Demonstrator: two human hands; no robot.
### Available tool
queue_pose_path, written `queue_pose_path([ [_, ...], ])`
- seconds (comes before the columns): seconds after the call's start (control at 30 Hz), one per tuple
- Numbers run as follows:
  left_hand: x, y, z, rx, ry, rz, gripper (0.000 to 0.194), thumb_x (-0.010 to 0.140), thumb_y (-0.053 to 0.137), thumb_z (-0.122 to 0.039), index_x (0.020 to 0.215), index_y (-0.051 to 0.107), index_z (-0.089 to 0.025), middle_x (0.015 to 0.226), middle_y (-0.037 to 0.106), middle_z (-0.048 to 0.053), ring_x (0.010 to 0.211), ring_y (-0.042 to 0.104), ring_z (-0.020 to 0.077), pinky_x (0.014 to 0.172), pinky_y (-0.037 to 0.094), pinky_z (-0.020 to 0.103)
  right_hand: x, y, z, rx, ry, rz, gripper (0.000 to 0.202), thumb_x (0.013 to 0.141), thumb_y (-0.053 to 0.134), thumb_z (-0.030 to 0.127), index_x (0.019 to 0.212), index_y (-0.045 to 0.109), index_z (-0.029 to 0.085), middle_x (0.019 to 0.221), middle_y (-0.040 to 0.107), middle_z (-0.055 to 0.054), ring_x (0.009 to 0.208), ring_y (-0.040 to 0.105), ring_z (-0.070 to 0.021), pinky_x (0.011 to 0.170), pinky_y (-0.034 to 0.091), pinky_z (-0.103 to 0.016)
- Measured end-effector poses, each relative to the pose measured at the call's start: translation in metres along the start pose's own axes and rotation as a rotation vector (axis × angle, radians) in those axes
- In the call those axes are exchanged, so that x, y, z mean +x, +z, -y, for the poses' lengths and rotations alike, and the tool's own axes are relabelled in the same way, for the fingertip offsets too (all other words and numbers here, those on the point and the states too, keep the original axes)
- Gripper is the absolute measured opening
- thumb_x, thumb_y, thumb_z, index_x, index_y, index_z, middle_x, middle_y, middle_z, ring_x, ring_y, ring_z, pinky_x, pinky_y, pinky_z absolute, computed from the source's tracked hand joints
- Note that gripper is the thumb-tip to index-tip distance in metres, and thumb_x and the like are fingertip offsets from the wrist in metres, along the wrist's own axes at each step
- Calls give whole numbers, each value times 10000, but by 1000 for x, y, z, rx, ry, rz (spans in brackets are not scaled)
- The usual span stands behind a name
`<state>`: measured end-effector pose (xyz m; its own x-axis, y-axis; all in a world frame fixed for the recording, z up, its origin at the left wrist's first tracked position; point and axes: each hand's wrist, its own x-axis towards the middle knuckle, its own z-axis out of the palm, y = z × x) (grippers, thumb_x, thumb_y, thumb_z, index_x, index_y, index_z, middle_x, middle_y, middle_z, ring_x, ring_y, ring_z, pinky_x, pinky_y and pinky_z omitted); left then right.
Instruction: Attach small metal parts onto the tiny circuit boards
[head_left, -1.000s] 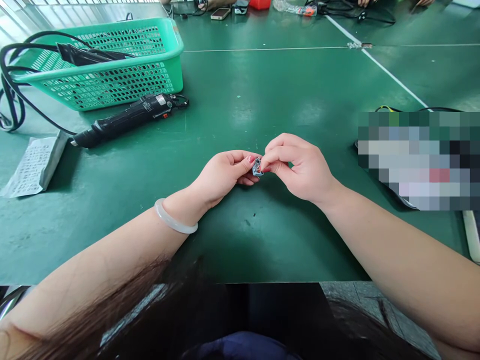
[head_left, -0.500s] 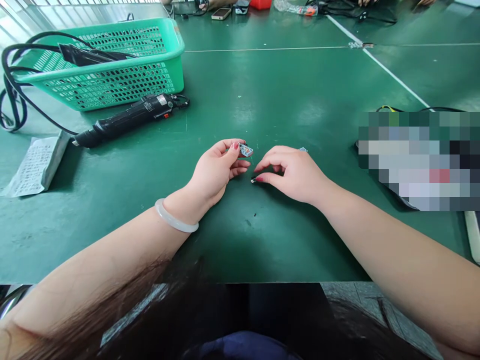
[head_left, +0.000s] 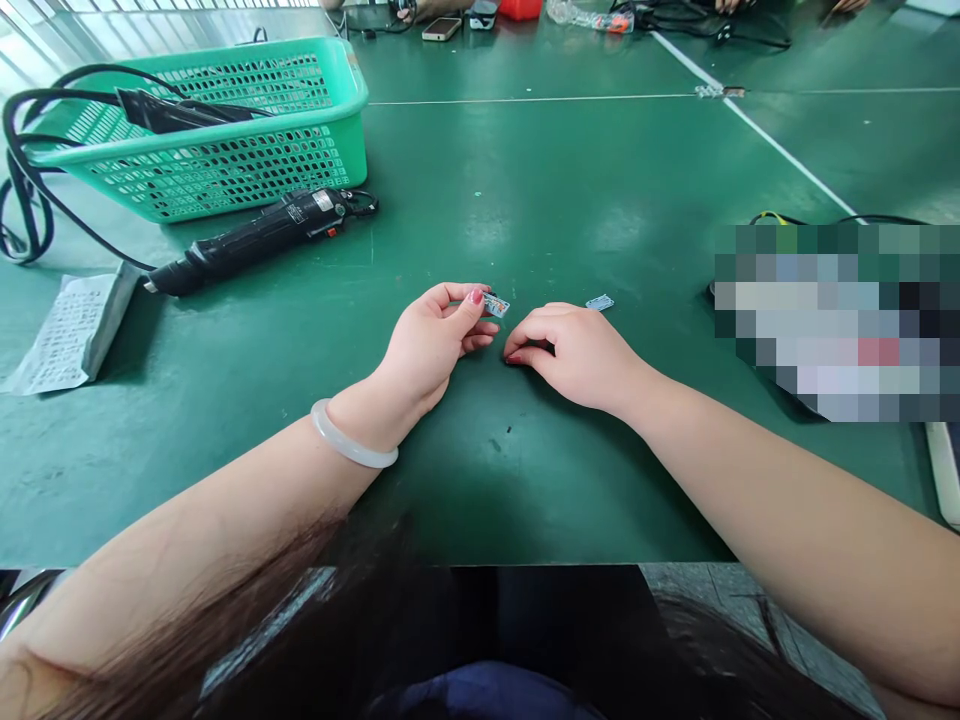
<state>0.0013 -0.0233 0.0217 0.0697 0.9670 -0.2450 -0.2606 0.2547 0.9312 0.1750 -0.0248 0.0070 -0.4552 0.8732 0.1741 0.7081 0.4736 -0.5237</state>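
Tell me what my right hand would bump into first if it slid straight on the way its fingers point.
Probably the left hand. The right hand rests on the green table with fingertips aimed left, and only a short bare gap lies between the two; depth is hard to judge.

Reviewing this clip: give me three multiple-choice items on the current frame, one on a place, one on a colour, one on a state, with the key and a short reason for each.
1. Where does the black power tool lie?
A. inside the basket
B. on the table just in front of the basket
C. under the right hand

2. What colour is the basket?
A. red
B. white
C. light green

3. What is the left hand doing?
A. pinching a small part between thumb and fingertips
B. lying flat and open on the table
C. gripping the power tool

Key: 1 B, the tool rests on the green table beside the basket's near wall. 2 C, its perforated walls are light green. 3 A, the small part sits at the fingertips, while the right hand rests curled on the table next to it, whether it holds anything is hidden.
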Motion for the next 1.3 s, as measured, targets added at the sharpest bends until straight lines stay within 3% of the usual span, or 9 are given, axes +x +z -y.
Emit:
queue_pose_path([
  [0.33, 0, 0, 0, 13, -5, 30, 108, 973, 581, -151, 884, 641, -149, 762, 682, -15, 625, 613, 45, 659, 503, 192, -4, -12, -9, 77, -19, -2, 295, 881, 543, 96, 808, 791, 238, 866, 782, -9, 851, 686, -182, 797, 491, -331],
  [0.5, 0, 0, 1, 34, 1, 43, 87, 965, 606, -176, 892, 648, -153, 789, 690, -12, 639, 615, 47, 665, 501, 193, -4, -7, -8, 24, 12, 0, 108, 854, 695, 213, 873, 798, 240, 814, 750, -12, 828, 664, -196, 751, 476, -334],
  [0.7, -1, 0, 0, 67, 4, 22, 70, 935, 661, -194, 881, 650, -151, 800, 703, 0, 662, 627, 59, 686, 513, 208, -1, -5, -4, -1, 30, 2, 184, 861, 623, 128, 744, 732, 220, 809, 738, -17, 823, 652, -192, 754, 475, -335],
  [0.8, -1, 0, 0, 94, 2, 21, 85, 932, 668, -207, 873, 643, -151, 800, 715, 4, 667, 637, 66, 687, 520, 211, -3, -9, -3, 71, 66, -90, 200, 854, 593, 102, 758, 721, 222, 810, 748, -8, 787, 668, -182, 737, 497, -329],
  [1.0, -2, 1, 1, 164, 14, 53, 111, 926, 677, -214, 840, 640, -155, 722, 703, -4, 636, 637, 73, 666, 517, 217, -11, -14, 6, 262, 139, -411, 187, 881, 599, 181, 878, 777, 240, 845, 771, -24, 792, 721, -211, 745, 572, -380],
  [1.3, -2, -1, 2, 198, 51, 113, 247, 843, 788, -346, 807, 629, -160, 707, 714, -1, 616, 630, 78, 626, 495, 217, -11, -7, 12, 297, 13, -427, 157, 892, 681, 212, 783, 783, 263, 907, 758, -23, 855, 695, -201, 768, 579, -380],
])
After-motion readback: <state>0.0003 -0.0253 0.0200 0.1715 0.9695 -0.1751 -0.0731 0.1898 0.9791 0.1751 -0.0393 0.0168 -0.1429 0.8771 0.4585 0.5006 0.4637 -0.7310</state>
